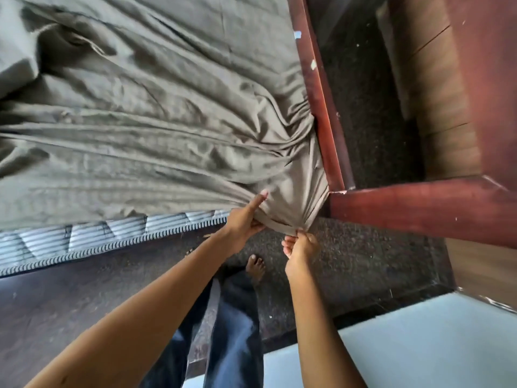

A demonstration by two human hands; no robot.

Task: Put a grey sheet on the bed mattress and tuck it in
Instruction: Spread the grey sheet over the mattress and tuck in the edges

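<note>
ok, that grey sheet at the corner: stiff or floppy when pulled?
Probably floppy: the grey sheet bunches into folds where the left hand and right hand grip it. Likely light: a pinch holds the gathered corner. Pulls likely spread as long wrinkles.

A bedroom in a home: a bed with a dark red wooden bed frame (pixel 321 107) holds a mattress (pixel 84 233) with a striped, quilted side under a rumpled grey sheet (pixel 167 107), over a dark speckled floor (pixel 363 261) where a bare foot (pixel 256 266) stands.
</note>
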